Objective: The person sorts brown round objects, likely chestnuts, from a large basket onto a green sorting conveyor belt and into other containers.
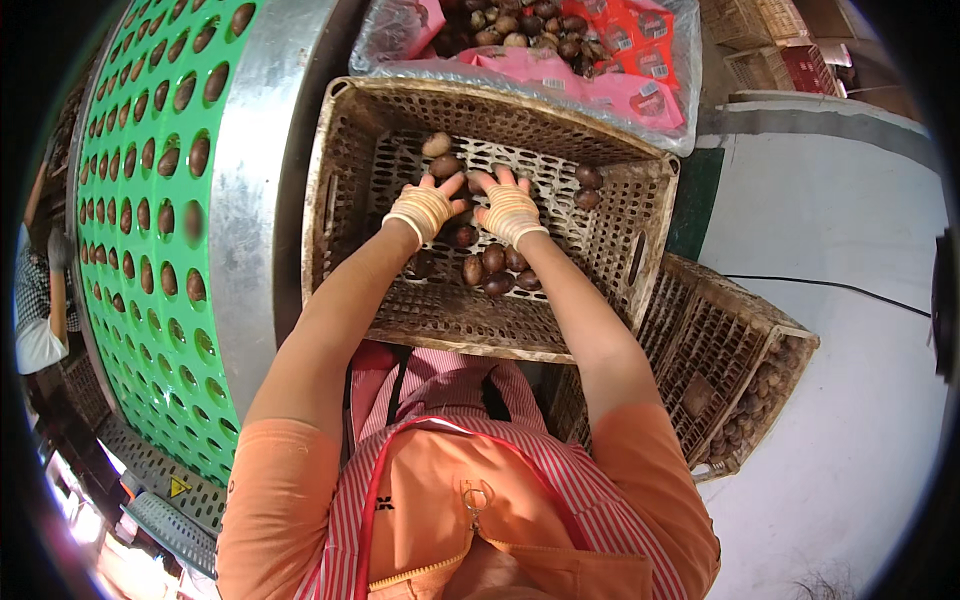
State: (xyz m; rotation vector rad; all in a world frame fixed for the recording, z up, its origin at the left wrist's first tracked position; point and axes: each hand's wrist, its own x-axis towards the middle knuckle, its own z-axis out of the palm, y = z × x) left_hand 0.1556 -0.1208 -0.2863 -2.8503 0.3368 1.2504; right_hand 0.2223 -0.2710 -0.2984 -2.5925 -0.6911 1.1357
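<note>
Both my hands are inside a brown plastic crate with slotted walls, wearing pale striped gloves that leave the fingertips bare. My left hand has its fingers apart, close beside a dark brown egg-shaped piece. My right hand reaches down with spread fingers over similar pieces, partly hidden beneath it. A lighter brown piece lies above the left hand. Several dark pieces cluster below the right hand, and two more rest near the crate's right side. Whether they are eggs or fruit I cannot tell.
A green perforated panel at left holds brown oval pieces in its holes, edged by a metal band. Beyond the crate, a plastic-lined container holds more pieces and pink-red packaging. A filled crate stands at right. Part of another person shows far left.
</note>
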